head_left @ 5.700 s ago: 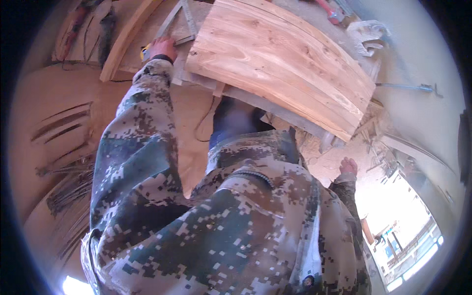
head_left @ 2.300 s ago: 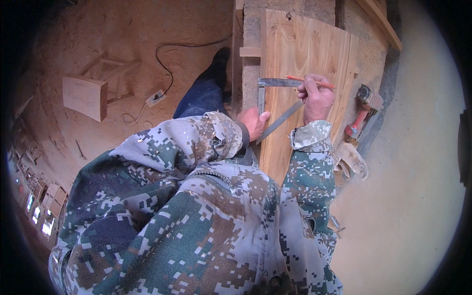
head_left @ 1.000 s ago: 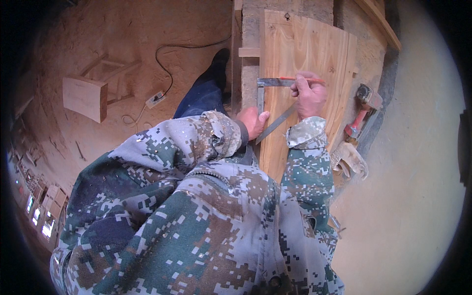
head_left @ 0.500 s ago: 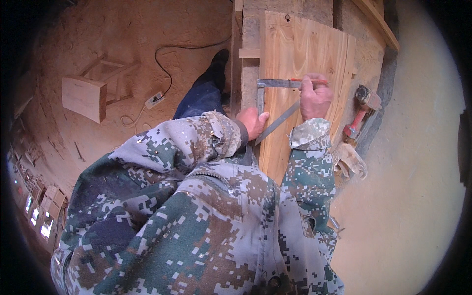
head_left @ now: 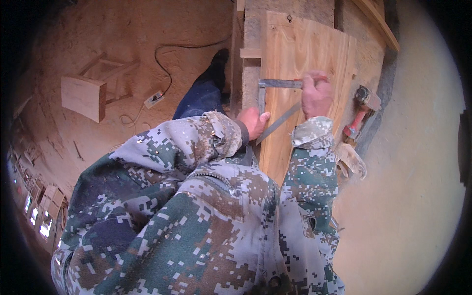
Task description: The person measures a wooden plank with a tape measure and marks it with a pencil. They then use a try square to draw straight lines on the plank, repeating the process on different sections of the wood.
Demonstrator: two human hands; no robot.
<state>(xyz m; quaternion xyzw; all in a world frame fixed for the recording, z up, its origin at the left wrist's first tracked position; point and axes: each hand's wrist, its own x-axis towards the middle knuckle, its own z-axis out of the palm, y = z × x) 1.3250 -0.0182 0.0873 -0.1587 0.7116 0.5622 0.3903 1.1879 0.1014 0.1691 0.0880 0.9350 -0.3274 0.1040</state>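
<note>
A wide wooden board lies lengthwise on the bench in front of me. Across it rests a grey metal carpenter's square with a slanting brace, its short side along the board's left edge. My left hand is closed on the lower end of the square at that edge, thumb toward the board. My right hand pinches a thin red-orange pencil above the far blade. The pencil lies roughly in line with the blade, partly covered by my fingers.
To the right of the board, a red and grey power tool lies by the wall near a pale glove-like cloth. A small wooden stool lies on the dusty floor at left, near a power strip with its cord.
My right hand has shifted slightly to the right along the blade with the pencil, the fingers turning over it. My left hand and the square stay in place.
</note>
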